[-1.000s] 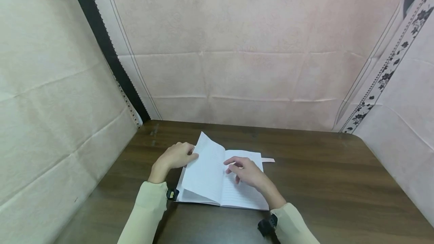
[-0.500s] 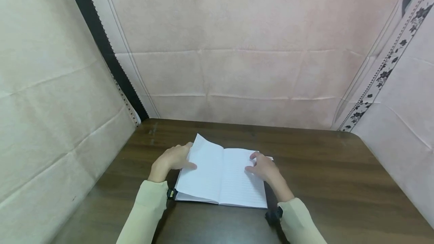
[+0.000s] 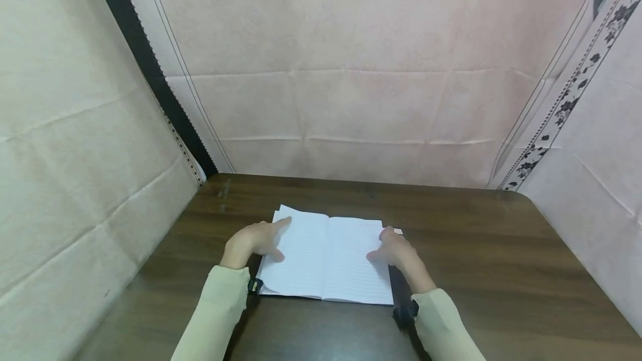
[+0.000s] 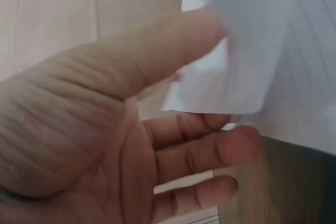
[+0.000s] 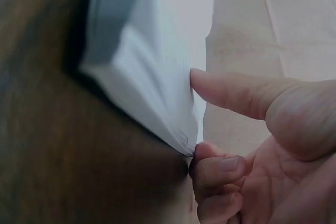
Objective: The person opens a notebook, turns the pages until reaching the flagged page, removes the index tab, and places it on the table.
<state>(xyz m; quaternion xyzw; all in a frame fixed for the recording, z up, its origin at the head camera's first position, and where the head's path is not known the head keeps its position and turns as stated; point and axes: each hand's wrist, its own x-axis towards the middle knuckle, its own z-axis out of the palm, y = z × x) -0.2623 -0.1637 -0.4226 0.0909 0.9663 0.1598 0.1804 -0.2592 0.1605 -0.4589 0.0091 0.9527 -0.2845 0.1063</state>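
Note:
An open notebook (image 3: 326, 261) with white ruled pages lies on the table in front of me. My left hand (image 3: 256, 243) is at its left page, with the thumb and index finger spread over the paper. In the left wrist view the thumb (image 4: 173, 40) meets a blurred sheet (image 4: 247, 51), while other fingers reach past the page edge. My right hand (image 3: 397, 248) holds the right side. Seen from the right wrist, its thumb lies on the page and its curled fingers (image 5: 218, 174) sit at the edge of the page block (image 5: 152, 87).
The notebook lies on a dark brown wooden table (image 3: 476, 249). A pale tab (image 3: 398, 231) sticks out at its upper right. Light cloth (image 3: 321, 99) hangs behind the table and along both sides. Each wrist wears a black camera strap, the right one by the sleeve (image 3: 431, 305).
The raised left page has come down flatter, with the left index finger now over it. My right hand has moved from over the right page to its outer edge.

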